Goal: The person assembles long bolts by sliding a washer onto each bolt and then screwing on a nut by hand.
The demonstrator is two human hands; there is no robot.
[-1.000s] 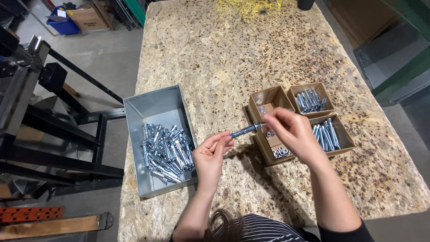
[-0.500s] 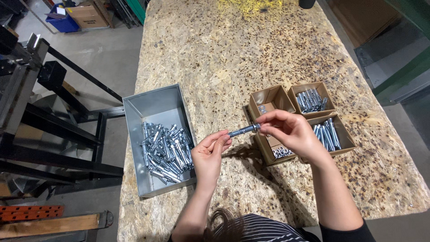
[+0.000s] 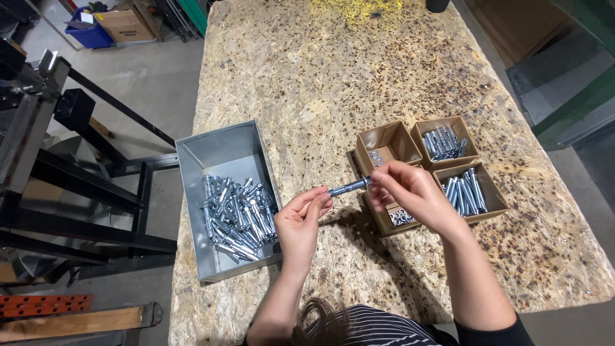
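Note:
My left hand (image 3: pixel 302 218) pinches one end of a silver anchor bolt (image 3: pixel 348 188) that is held level above the tabletop. My right hand (image 3: pixel 410 194) has its fingertips closed around the bolt's other end, over the cardboard boxes. A grey metal bin (image 3: pixel 221 150) with several assembled silver bolts (image 3: pixel 237 214) stands left of my left hand. To the right stand small cardboard boxes: one with washers (image 3: pixel 383 148), two with bolt parts (image 3: pixel 445 141) (image 3: pixel 469 192), and one with nuts (image 3: pixel 401 218) partly under my right hand.
The worktop is a chipboard table (image 3: pixel 320 70) with yellow paint at its far end. Left of it are black metal frames (image 3: pixel 77 192) on a concrete floor, a cardboard carton (image 3: pixel 125 24) and a blue bin (image 3: pixel 86 32).
My right hand has shifted slightly left and lower along the bolt's end; its fingers have changed position on it. My left hand and the bolt have stayed nearly still.

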